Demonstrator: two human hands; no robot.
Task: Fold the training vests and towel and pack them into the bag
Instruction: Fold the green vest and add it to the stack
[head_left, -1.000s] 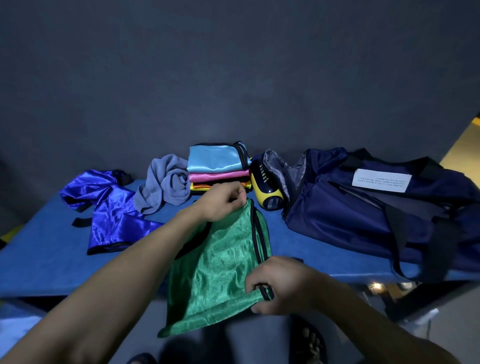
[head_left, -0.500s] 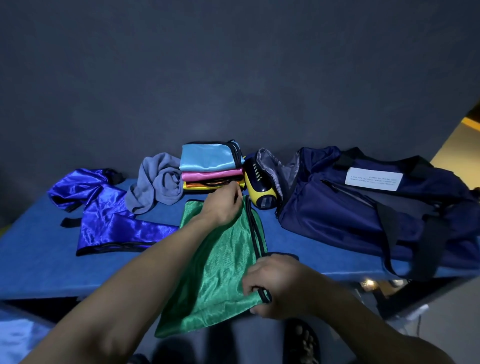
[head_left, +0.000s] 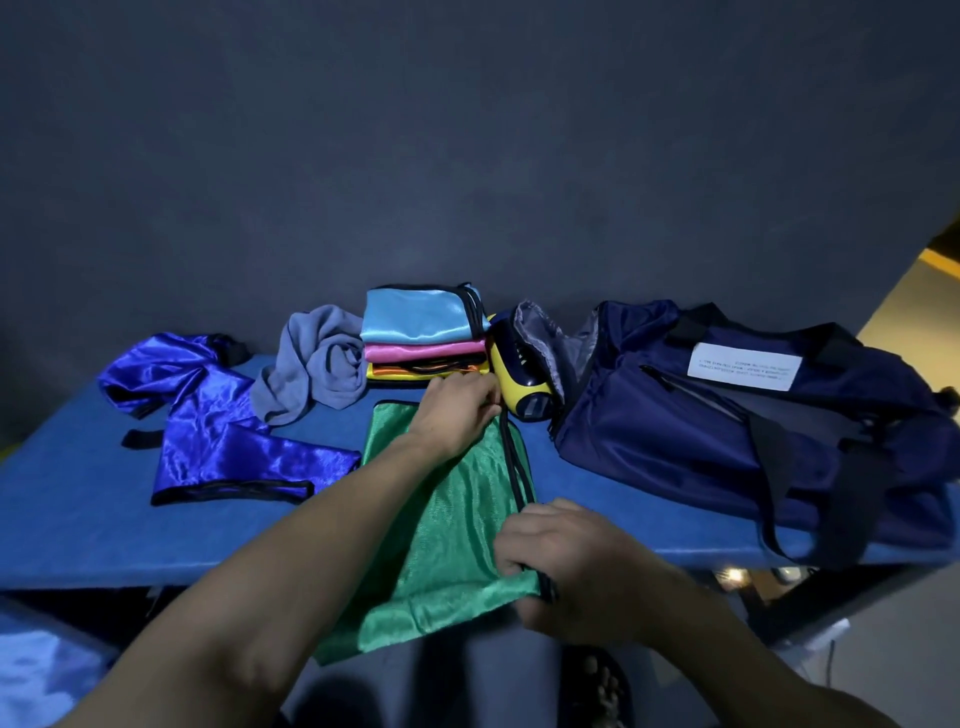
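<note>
A green vest (head_left: 457, 525) lies lengthwise on the blue table (head_left: 78, 519), its near end hanging over the front edge. My left hand (head_left: 457, 410) pinches its far right corner by the black trim. My right hand (head_left: 550, 556) grips the near right corner at the table's edge. Behind it stands a stack of folded vests (head_left: 423, 335): light blue on top, pink, then orange and yellow. A crumpled grey towel (head_left: 317, 364) lies left of the stack. A shiny royal-blue vest (head_left: 208, 426) lies unfolded at the left. The navy bag (head_left: 727, 431) sits at the right.
A yellow and black shoe (head_left: 517, 382) lies between the stack and the bag, beside a grey drawstring pouch (head_left: 540, 332). A white label (head_left: 743, 366) is on the bag's top. A dark wall rises right behind the table. My feet show on the floor below.
My left hand has carried the vest's far corner away from me and down onto the table near the stack, so the green vest now lies flatter. My right hand keeps its hold.
</note>
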